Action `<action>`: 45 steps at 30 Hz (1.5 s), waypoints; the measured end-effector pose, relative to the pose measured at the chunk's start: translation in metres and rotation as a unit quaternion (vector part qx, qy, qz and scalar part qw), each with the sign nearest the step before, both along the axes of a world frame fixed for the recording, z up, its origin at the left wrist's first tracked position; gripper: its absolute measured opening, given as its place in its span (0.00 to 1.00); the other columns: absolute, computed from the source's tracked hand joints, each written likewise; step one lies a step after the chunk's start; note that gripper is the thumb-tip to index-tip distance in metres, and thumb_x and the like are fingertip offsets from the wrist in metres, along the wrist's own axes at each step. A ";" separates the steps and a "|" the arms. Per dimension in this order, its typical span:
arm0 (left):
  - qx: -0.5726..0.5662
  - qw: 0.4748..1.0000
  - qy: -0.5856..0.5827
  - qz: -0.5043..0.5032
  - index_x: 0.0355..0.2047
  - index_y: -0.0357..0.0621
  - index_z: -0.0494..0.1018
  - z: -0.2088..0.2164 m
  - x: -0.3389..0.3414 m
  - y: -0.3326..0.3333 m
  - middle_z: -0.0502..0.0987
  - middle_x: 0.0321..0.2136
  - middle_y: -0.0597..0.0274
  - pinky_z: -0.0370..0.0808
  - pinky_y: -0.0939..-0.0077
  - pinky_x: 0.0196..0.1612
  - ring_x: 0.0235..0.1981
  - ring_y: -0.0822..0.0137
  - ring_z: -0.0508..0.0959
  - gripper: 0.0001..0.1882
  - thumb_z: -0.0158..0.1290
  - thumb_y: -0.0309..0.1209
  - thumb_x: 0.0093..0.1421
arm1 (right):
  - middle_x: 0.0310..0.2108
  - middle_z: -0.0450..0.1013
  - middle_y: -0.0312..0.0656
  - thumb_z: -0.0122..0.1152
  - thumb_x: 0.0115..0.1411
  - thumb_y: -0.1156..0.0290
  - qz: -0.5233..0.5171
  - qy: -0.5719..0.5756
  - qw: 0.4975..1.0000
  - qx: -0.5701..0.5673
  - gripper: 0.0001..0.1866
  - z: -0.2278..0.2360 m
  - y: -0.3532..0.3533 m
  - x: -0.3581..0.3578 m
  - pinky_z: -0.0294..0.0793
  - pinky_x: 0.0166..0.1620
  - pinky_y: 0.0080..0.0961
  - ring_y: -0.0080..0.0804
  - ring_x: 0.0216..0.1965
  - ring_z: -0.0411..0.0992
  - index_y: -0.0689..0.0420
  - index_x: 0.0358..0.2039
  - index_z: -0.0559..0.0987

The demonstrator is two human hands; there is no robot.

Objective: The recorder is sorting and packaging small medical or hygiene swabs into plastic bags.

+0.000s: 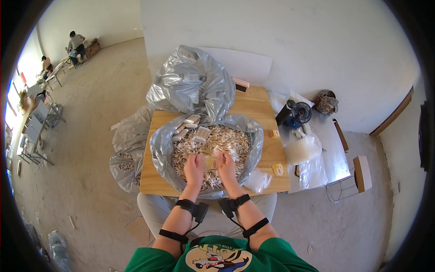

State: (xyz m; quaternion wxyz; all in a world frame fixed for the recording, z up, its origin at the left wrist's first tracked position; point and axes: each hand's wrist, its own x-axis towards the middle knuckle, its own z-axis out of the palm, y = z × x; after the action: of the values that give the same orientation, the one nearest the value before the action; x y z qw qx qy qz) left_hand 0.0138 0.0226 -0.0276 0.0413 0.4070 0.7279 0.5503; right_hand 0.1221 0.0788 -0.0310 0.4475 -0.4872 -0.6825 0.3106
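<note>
Both hands hold a small clear plastic bag with a yellow label point(210, 163) over a heap of loose cotton swabs point(226, 138). My left hand point(194, 168) closes on the bag's left edge, and my right hand point(226, 166) grips its right edge. The swabs fill a wide grey plastic sack point(162, 156) with its rim folded open. Several filled packs of swabs point(201, 134) lie on the far left of the heap. Flat clear bags point(258, 181) are by the right side of the sack, near a stack of yellow cards point(277, 170).
A full grey plastic sack point(190, 84) stands at the back of the wooden table point(267, 149). Another sack point(131, 136) is at the table's left. On the metal side table point(335, 165) are a small fan point(301, 112) and clear plastic bags point(302, 149). Two people work far left.
</note>
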 end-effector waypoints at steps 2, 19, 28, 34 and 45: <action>-0.004 1.000 -0.017 -0.001 0.23 0.38 0.65 -0.001 -0.009 -0.003 0.70 0.18 0.45 0.65 0.58 0.24 0.22 0.42 0.70 0.11 0.49 0.32 0.60 | 0.15 0.68 0.46 0.50 0.61 0.59 -0.006 0.018 0.999 -0.032 0.17 0.003 0.006 0.009 0.63 0.22 0.32 0.38 0.17 0.66 0.62 0.26 0.72; -0.010 0.996 -0.011 0.092 0.24 0.37 0.66 -0.009 -0.051 -0.020 0.67 0.17 0.50 0.65 0.65 0.24 0.19 0.54 0.68 0.12 0.50 0.33 0.59 | 0.22 0.68 0.49 0.49 0.62 0.60 0.009 -0.100 0.995 0.017 0.15 -0.018 0.072 0.016 0.66 0.28 0.38 0.47 0.25 0.68 0.61 0.31 0.69; -0.026 0.993 -0.066 0.096 0.24 0.37 0.66 -0.012 -0.057 -0.034 0.69 0.17 0.49 0.65 0.65 0.24 0.18 0.53 0.67 0.12 0.50 0.33 0.59 | 0.37 0.66 0.47 0.60 0.52 0.65 -0.047 -0.192 0.962 0.188 0.15 0.011 0.046 0.012 0.66 0.40 0.40 0.49 0.38 0.66 0.58 0.36 0.69; -0.008 0.995 -0.051 0.090 0.24 0.37 0.67 -0.003 -0.049 -0.037 0.69 0.17 0.52 0.65 0.67 0.25 0.18 0.58 0.66 0.12 0.50 0.33 0.59 | 0.33 0.65 0.40 0.67 0.44 0.67 0.035 -0.257 0.953 0.154 0.10 0.012 0.032 0.003 0.63 0.46 0.36 0.42 0.42 0.64 0.56 0.24 0.75; 0.013 0.996 -0.081 0.039 0.22 0.39 0.65 -0.022 -0.058 -0.040 0.66 0.14 0.61 0.62 0.74 0.19 0.14 0.70 0.64 0.12 0.48 0.32 0.61 | 0.21 0.69 0.36 0.63 0.51 0.73 -0.018 0.081 0.997 -0.008 0.06 0.025 0.027 0.064 0.65 0.26 0.20 0.22 0.23 0.67 0.58 0.25 0.74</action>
State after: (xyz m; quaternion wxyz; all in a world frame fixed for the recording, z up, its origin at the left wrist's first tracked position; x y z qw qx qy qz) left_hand -0.0442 -0.0177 -0.0494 0.0738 0.3328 0.7302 0.5922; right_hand 0.1862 0.1059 -0.0058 0.5031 -0.4763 -0.6327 0.3459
